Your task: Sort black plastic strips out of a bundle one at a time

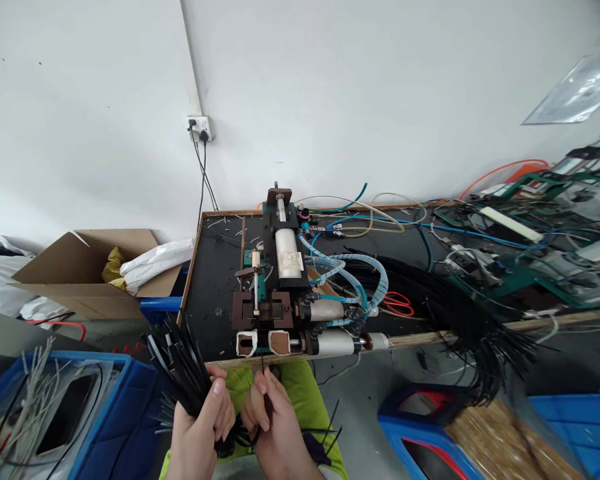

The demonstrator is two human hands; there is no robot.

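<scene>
- A plain white wall (330, 93) fills the far side of the scene before you.
- A dark counter (207, 277) with a wooden edge runs along the wall, from left of centre to the far right.
- A machine (267, 310) stands at the left part of the counter, with a white cylinder (286, 247) on top and pale blue hoses (379, 270) curving off its right side.
- On the right of the counter, a long sheaf of black cables (455, 303) lies spread, its ends drooping over the near edge.
- At your near left sits a blue crate (135, 410), holding thin pale wires (35, 387).
- Beyond the crate, an open cardboard box (85, 303) holds a white bag (157, 263) and a yellow bag (113, 265).
- Lime-green cloth (303, 393) shows beneath and beside your hands, at the near edge of the counter.
- Your left hand (200, 423), near and left of the machine, has its fingers closed around a bundle of black cables (183, 363) with the ends fanned up and away from you.
- Your right hand (273, 417), just to its right, has thumb and fingers pinched together on a single thin cable (263, 360).
- That cable points away from you, its far end at the machine's near front, between two tan-edged pieces; whether it touches, you cannot tell.
</scene>
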